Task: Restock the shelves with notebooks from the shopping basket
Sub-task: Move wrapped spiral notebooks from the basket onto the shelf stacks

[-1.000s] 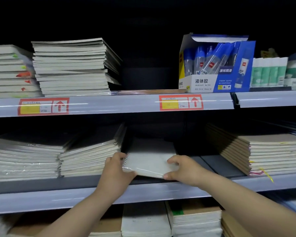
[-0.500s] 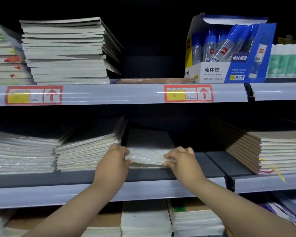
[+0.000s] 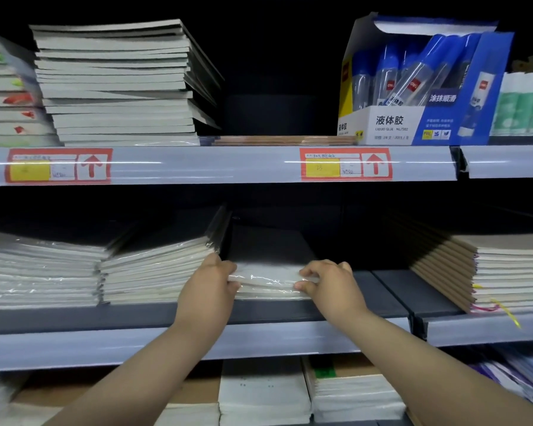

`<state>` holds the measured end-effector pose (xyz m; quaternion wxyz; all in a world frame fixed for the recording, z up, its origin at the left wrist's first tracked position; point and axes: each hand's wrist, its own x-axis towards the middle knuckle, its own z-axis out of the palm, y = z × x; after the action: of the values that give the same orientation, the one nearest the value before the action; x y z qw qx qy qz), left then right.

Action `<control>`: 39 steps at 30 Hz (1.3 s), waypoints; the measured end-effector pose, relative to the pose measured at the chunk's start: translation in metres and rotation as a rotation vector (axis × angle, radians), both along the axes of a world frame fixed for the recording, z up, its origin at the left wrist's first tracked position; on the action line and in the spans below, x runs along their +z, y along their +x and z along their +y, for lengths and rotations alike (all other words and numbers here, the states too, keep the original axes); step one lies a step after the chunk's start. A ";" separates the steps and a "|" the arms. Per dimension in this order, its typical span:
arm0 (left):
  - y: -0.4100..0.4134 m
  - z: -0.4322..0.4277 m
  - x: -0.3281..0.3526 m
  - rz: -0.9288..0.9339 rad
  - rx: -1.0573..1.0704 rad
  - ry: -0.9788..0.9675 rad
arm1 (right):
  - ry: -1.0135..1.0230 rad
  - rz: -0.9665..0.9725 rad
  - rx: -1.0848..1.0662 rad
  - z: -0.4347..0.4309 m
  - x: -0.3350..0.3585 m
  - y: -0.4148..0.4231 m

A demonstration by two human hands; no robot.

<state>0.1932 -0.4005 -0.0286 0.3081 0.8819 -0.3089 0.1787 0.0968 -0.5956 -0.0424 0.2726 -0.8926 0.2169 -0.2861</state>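
A plastic-wrapped white notebook (image 3: 268,279) lies flat on the middle shelf (image 3: 290,310), in the gap between two stacks. My left hand (image 3: 208,285) grips its left front corner, thumb over the top. My right hand (image 3: 330,285) pinches its right front corner with curled fingers. The notebook rests on the shelf board, its far end dark in shadow. The shopping basket is out of view.
Wrapped notebook stacks (image 3: 154,269) press close on the left; a brown-edged stack (image 3: 490,272) stands to the right with bare shelf between. Above sit a tall notebook pile (image 3: 117,84) and a blue liquid glue box (image 3: 419,84). More notebooks (image 3: 265,395) fill the bottom shelf.
The notebook went from tilted at the shelf edge to flat and deeper on the middle shelf. Both hands followed it forward, still holding its front corners. The view moved closer.
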 end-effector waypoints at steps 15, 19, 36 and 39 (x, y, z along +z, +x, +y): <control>-0.043 0.070 0.013 0.789 -0.404 -0.656 | 0.488 -0.213 0.065 0.051 0.029 -0.051; -0.054 0.096 0.013 0.905 -0.479 -0.699 | 0.531 -0.259 0.039 0.087 0.024 -0.066; -0.102 0.179 -0.090 1.220 -0.439 -0.581 | 0.540 -0.080 -0.171 0.207 -0.087 -0.131; -0.104 0.184 -0.136 1.311 -0.363 -0.586 | 0.589 0.022 -0.216 0.223 -0.130 -0.135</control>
<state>0.0888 -0.2160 -0.1651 0.6770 0.6241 -0.1420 -0.3633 -0.0380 -0.3730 -0.1723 0.4853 -0.7500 0.3869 -0.2285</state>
